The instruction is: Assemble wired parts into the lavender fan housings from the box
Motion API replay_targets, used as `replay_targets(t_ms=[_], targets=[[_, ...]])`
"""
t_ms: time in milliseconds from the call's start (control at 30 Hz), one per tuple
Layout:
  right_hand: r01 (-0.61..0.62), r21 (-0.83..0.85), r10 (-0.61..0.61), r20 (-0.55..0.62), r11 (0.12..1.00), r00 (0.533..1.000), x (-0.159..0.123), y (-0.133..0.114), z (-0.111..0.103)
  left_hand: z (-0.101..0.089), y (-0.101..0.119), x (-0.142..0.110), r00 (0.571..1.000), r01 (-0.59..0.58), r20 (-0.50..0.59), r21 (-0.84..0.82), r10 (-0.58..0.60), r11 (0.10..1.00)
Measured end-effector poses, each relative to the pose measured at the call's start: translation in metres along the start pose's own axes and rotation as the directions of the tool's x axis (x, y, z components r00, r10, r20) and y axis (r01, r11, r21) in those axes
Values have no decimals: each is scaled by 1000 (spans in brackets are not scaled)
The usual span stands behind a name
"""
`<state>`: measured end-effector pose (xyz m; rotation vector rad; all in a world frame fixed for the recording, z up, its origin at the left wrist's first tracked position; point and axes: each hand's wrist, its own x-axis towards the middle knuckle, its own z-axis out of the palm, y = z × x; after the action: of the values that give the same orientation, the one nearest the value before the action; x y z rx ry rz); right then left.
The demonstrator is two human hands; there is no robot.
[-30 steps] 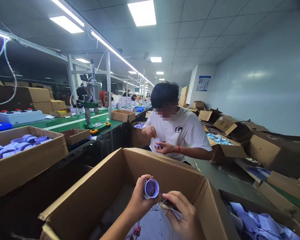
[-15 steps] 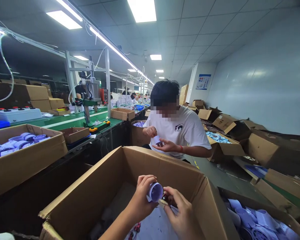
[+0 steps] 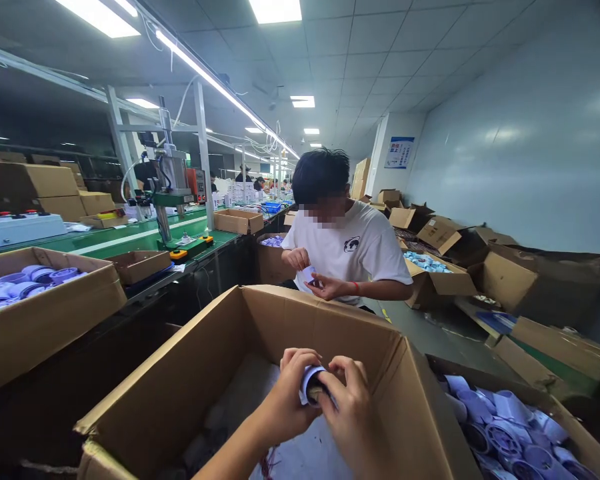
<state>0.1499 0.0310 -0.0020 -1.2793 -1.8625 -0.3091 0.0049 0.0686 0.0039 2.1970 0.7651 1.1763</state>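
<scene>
My left hand is wrapped round a light purple plastic cylindrical housing, its open end turned toward my right. My right hand has its thumb and fingers pinched at that opening, partly inside it. Between those fingertips shows a small beige piece with something dark beside it, mostly hidden by the fingers and the rim. Both hands are over a large open cardboard box. Dark red wires show inside the box under my left forearm.
Opposite sits a person in a white shirt, handling a similar purple housing. A box of purple housings stands at right, another carton at left. A bench press stands on the green bench.
My right hand has moved left to the housing, bringing the small beige-and-dark part into its opening. The housing has stayed in my left hand. The view has shifted slightly right.
</scene>
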Motion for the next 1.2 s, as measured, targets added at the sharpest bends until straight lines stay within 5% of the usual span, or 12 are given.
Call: replay_targets(t_ms=[433,633,767,933,1200], targets=[[-10,-40,5,-121,999,993,0,-18,16,-4,6,-4,998,5,69,-61,-1,998],[15,-32,-14,12,999,1000,2,-10,14,-6,10,-4,995,24,93,-15,-23,1000],[61,-106,-71,-92,992,993,-2,-10,23,-1,7,-3,999,44,12,15,-44,999],[72,-29,-74,-73,997,995,-3,-12,31,2,2,-4,992,119,-40,22,-119,993],[-245,301,197,179,922,964,14,-8,14,-5,0,-2,972,235,61,-130,-229,963]])
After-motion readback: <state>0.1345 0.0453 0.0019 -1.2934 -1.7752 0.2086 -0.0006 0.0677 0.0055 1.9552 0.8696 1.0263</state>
